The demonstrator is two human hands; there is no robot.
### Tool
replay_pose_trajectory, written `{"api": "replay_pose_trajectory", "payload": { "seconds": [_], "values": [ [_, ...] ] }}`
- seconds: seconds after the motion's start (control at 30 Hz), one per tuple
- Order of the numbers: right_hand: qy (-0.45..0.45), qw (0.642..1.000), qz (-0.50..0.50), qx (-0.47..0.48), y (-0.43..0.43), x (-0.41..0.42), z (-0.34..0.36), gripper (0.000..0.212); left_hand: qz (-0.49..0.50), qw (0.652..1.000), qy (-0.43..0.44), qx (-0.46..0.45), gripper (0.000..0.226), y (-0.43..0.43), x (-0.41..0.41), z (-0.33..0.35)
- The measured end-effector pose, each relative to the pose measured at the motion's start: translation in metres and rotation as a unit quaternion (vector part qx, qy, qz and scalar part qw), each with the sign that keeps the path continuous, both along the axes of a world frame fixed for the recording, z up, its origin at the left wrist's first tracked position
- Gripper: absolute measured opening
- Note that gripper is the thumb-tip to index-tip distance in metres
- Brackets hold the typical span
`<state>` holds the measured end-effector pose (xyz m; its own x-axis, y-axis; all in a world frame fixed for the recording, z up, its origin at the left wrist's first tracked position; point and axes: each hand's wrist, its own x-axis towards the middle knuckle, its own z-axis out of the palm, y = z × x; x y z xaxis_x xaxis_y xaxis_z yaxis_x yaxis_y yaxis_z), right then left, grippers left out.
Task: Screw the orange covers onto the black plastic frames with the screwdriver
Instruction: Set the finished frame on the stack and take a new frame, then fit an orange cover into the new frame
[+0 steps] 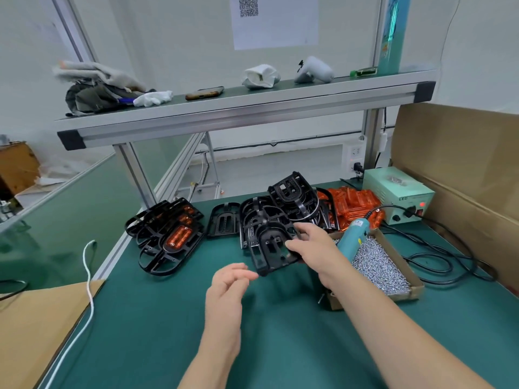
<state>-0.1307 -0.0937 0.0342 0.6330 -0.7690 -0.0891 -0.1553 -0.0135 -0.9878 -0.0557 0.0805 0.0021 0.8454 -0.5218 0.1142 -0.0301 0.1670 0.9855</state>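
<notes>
The right arm reaches in from the lower right, and the right hand (311, 248) has thumb and fingers clamped on the right edge of a black frame (271, 249), held tilted at the front of the pile of frames (280, 209) over the green mat (168, 318). The left hand (227, 287) is raised with its edge up, fingers loosely bent, slightly apart and holding nothing, the tips close beside the frame's near corner. The orange covers (351, 203) lie heaped behind the right hand, and the screwdriver (352, 234) rests on the box of screws (384, 270) to its right.
</notes>
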Motion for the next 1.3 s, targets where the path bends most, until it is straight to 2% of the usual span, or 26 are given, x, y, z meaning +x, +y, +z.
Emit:
{"api": "replay_pose_trajectory", "payload": {
  "seconds": [0.07, 0.13, 0.17, 0.23, 0.3, 0.33, 0.4, 0.43, 0.53, 0.67, 0.73, 0.8, 0.87, 0.93, 1.0, 1.1, 1.17, 1.3],
  "values": [
    [0.011, 0.998, 0.039, -0.054, -0.004, -0.006, 0.004, 0.052, 0.045, 0.986, -0.140, 0.080, 0.046, 0.009, 0.003, 0.001],
    [0.027, 0.989, 0.092, -0.110, -0.007, -0.009, 0.007, 0.051, 0.028, 0.944, -0.302, 0.128, 0.061, 0.013, 0.012, 0.003],
    [0.035, 0.984, 0.119, -0.127, -0.008, -0.010, 0.008, 0.050, -0.016, 0.911, -0.375, 0.171, 0.077, 0.014, 0.017, 0.006],
    [0.051, 0.973, 0.177, -0.140, -0.007, -0.010, 0.009, 0.050, -0.089, 0.811, -0.495, 0.297, 0.113, 0.014, 0.028, 0.013],
    [0.069, 0.957, 0.240, -0.149, -0.005, -0.007, 0.009, 0.050, -0.111, 0.714, -0.572, 0.389, 0.132, 0.014, 0.042, 0.019],
    [0.076, 0.950, 0.264, -0.149, -0.004, -0.006, 0.008, 0.051, -0.117, 0.686, -0.585, 0.416, 0.136, 0.013, 0.048, 0.020],
    [0.089, 0.936, 0.308, -0.143, -0.003, -0.003, 0.005, 0.053, -0.138, 0.656, -0.588, 0.453, 0.143, 0.014, 0.057, 0.017],
    [0.095, 0.929, 0.328, -0.139, -0.003, -0.003, 0.002, 0.053, -0.150, 0.652, -0.581, 0.463, 0.144, 0.014, 0.060, 0.014],
    [0.114, 0.921, 0.349, -0.129, -0.005, 0.001, -0.006, 0.052, -0.175, 0.676, -0.547, 0.461, 0.137, 0.013, 0.061, 0.001],
    [0.119, 0.937, 0.272, -0.183, -0.009, 0.005, -0.006, 0.036, -0.190, 0.703, -0.536, 0.428, 0.126, 0.010, 0.057, -0.009],
    [0.086, 0.954, 0.191, -0.214, -0.015, 0.007, -0.002, 0.026, -0.206, 0.725, -0.514, 0.409, 0.120, 0.009, 0.053, -0.016],
    [0.055, 0.968, 0.061, -0.238, -0.028, 0.007, 0.002, 0.013, -0.217, 0.758, -0.484, 0.380, 0.113, 0.012, 0.051, -0.023],
    [0.067, 0.962, -0.069, -0.254, -0.048, 0.002, 0.007, 0.018, -0.219, 0.789, -0.459, 0.345, 0.107, 0.017, 0.050, -0.030],
    [0.124, 0.944, -0.150, -0.268, -0.074, -0.005, 0.007, 0.020, -0.205, 0.811, -0.448, 0.317, 0.101, 0.024, 0.049, -0.036],
    [0.220, 0.915, -0.173, -0.289, -0.101, -0.011, 0.005, 0.025, -0.190, 0.826, -0.439, 0.298, 0.096, 0.029, 0.047, -0.042],
    [0.386, 0.842, -0.153, -0.346, -0.129, -0.015, 0.007, 0.035, -0.178, 0.827, -0.450, 0.285, 0.091, 0.030, 0.047, -0.044],
    [0.450, 0.802, -0.129, -0.371, -0.141, -0.013, 0.008, 0.040, -0.171, 0.829, -0.456, 0.276, 0.086, 0.029, 0.046, -0.044],
    [0.509, 0.772, -0.090, -0.368, -0.158, -0.003, 0.007, 0.044, -0.181, 0.819, -0.471, 0.275, 0.070, 0.030, 0.045, -0.044]
  ]
}}
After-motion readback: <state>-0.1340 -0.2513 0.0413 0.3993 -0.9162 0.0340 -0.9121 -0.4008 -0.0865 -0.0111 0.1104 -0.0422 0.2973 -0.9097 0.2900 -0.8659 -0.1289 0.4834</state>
